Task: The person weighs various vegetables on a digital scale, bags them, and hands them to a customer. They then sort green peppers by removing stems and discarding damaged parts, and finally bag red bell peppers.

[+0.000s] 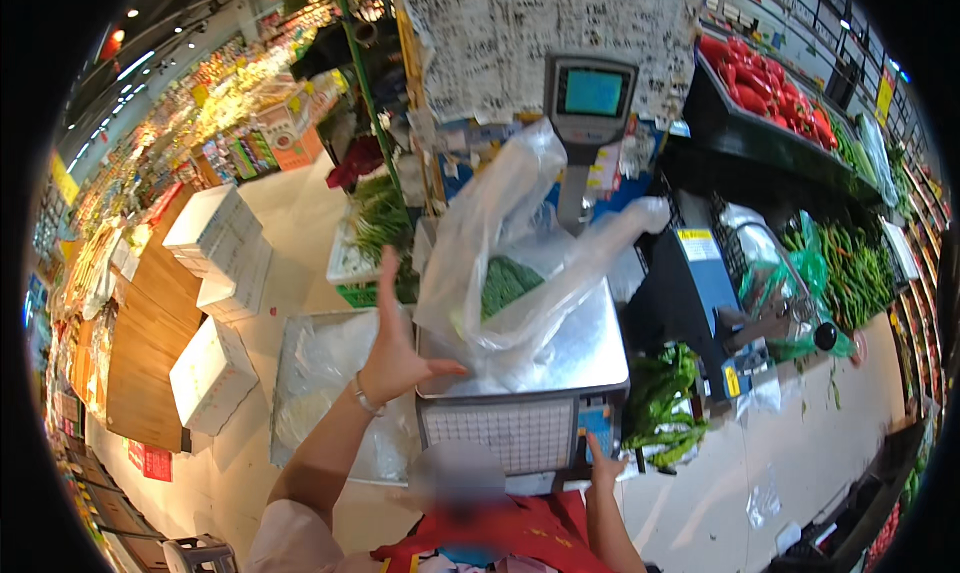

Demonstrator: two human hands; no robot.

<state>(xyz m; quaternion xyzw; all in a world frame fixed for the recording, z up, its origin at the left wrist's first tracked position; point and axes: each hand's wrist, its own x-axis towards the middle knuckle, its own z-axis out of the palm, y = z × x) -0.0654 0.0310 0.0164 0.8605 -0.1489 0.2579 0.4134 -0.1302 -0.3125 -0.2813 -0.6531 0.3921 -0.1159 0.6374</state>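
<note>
A translucent plastic bag (491, 198) stands with its handles up on the steel pan (592, 340) of an electronic price scale. Green broccoli (508, 284) shows through its opening. My left hand (397, 355), a band around its wrist, holds nothing; its fingers and thumb are spread at the pan's left edge, beside the bag. At the scale's front right, my right hand (606, 469) reaches an extended finger to the blue keypad (596, 421). A grid of keys (499, 434) covers the rest of the front. The display (592, 91) is lit on its post.
Left of the scale lies a tray with clear plastic bags (315, 378). White boxes (214, 374) stand on the floor beyond. A dark blue device (701, 288) and leafy greens (664, 404) flank the right side. Red peppers (757, 81) fill a raised bin.
</note>
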